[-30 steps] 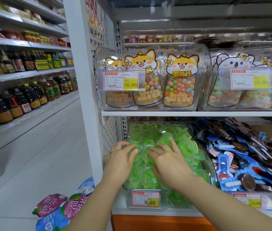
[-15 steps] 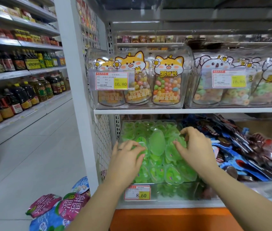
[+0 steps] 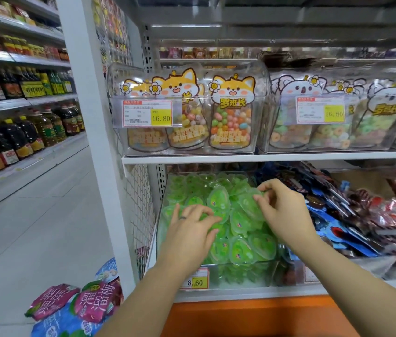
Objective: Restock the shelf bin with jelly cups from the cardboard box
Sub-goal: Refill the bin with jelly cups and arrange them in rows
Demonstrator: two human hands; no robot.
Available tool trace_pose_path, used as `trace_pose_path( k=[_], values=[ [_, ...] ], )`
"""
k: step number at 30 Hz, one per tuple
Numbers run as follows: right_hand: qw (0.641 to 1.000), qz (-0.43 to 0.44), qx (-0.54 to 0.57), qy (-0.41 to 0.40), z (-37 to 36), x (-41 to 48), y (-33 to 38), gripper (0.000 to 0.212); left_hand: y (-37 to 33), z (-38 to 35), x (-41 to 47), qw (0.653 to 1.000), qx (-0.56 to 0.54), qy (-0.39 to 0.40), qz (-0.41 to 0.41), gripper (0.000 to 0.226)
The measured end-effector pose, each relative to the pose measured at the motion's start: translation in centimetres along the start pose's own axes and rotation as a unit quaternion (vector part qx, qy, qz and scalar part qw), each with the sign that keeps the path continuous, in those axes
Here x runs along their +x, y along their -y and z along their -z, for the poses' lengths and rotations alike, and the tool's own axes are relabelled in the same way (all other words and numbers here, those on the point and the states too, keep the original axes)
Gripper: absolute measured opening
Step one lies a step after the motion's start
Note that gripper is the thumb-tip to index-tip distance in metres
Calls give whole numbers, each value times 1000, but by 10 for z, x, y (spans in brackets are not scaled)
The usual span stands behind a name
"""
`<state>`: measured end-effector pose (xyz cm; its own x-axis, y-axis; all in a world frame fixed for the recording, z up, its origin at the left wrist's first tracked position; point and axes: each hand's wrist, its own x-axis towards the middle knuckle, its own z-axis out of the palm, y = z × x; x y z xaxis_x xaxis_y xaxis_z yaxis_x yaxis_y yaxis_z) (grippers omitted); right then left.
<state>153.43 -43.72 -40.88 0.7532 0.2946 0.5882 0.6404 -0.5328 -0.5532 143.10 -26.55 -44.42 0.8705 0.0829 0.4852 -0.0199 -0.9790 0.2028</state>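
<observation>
A single head-worn wide-angle camera looks forward and down, close to the shelf bin (image 3: 245, 276) at the lower shelf's (image 3: 240, 295) front edge.

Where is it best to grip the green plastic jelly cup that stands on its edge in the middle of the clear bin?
Probably its top rim, from above. The green plastic jelly cup stands on edge with its flat lid facing outward, so a thumb and finger can pinch front and back; neighbouring cups crowd its sides.
</observation>
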Motion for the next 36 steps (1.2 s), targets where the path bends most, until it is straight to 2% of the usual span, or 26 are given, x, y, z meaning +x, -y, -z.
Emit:
trace_pose_path(
  k=[4,7,11,19,21,24,27,29,32,36],
  values=[
    [990,-79,115,-26,28,-22,-6,6,-9,-7,4,996,23,-9,-82,28],
    [975,-150,163,-1,34,-40,-15,6,-20,-14,8,993,51,10,-110,27],
    [967,-184,169,50,20,-58,-23,10,-32,-15,11,990,93,70,-73,33],
    [938,-267,206,81,5,-47,-34,7,-37,-22,15,993,97,52,-45,36],
    [941,-272,189,74,4,-45,-36,11,-39,-24,17,994,96,41,-34,35],
    [978,-194,43,65,9,-47,-35,10,-40,-26,20,995,91,23,-22,30],
    [993,-97,-58,38,16,-52,-27,8,-40,-30,23,996,90,9,-14,27],
    [994,-31,-97,48,17,-58,-22,21,-39,-31,24,996,91,1,-15,27],
    [982,35,-154,104,14,-65,-19,35,-39,-31,24,996,89,-3,-12,27],
    [973,97,-187,98,10,-63,-29,28,-39,-31,24,997,77,-9,-13,26]
  ],
)
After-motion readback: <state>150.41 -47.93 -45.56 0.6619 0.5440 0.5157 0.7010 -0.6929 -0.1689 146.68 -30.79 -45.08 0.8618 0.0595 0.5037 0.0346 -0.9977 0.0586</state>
